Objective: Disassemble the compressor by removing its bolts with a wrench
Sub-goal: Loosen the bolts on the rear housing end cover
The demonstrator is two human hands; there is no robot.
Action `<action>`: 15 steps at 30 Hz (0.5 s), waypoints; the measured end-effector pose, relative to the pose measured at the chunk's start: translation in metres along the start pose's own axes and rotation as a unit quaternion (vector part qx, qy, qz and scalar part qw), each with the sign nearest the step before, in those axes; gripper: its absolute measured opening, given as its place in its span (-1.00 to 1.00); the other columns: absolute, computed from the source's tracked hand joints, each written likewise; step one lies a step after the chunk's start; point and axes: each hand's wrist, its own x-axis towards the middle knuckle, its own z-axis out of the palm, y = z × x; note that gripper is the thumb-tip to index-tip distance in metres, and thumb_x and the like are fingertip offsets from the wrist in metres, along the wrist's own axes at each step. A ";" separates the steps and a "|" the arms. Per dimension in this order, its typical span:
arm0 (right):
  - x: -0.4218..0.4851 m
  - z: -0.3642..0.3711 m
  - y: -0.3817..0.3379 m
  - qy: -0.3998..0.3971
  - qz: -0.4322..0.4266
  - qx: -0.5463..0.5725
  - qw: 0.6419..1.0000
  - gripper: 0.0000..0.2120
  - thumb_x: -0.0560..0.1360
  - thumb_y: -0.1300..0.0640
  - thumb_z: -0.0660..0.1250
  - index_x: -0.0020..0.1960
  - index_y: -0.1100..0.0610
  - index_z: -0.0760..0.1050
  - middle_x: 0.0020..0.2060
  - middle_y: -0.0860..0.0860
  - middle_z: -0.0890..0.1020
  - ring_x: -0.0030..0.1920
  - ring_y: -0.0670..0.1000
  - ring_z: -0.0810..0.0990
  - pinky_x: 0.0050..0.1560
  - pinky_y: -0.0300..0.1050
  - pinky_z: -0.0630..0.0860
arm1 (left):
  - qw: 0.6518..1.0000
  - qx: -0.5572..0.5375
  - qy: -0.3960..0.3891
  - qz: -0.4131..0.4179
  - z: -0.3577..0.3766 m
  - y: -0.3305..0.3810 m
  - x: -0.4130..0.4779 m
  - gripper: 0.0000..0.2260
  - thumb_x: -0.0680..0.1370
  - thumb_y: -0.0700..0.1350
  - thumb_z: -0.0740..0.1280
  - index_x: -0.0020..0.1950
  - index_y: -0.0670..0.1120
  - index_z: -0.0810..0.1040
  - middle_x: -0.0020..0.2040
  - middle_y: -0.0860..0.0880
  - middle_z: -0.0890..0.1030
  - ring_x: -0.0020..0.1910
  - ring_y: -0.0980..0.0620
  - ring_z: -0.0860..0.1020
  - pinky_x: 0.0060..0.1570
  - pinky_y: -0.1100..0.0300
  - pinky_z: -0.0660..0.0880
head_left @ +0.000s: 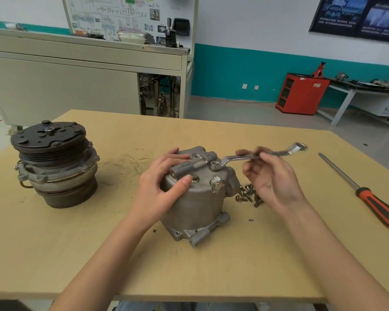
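A grey cast compressor housing (195, 205) stands on the wooden table (121, 254) in the middle. My left hand (160, 187) grips its top, thumb near a bolt hole. A silver ring wrench (256, 156) sits with its ring end on a bolt (215, 164) on the housing's top. My right hand (272, 176) pinches the wrench shaft with its fingertips. A second bolt with a hex head (216, 182) stands on the near right of the top. Several removed bolts (248, 195) lie on the table beside the housing, partly behind my right hand.
The compressor's other half with the black clutch pulley (54, 162) stands at the left of the table. An orange-handled screwdriver (366, 196) lies at the right edge. Beyond the table are a grey workbench (88, 70) and a red cabinet (301, 95).
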 end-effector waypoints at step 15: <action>0.065 0.013 -0.025 -0.047 -0.006 -0.027 0.999 -0.69 0.62 0.11 0.09 -0.15 0.22 0.51 -0.29 0.12 0.69 -0.36 -0.04 0.65 -0.36 -0.28 0.56 | 1.000 -0.003 0.006 -0.006 0.000 0.001 0.000 -0.70 0.43 0.17 0.29 0.08 0.09 0.60 0.19 0.23 0.59 0.38 0.23 0.38 0.33 0.19 0.33</action>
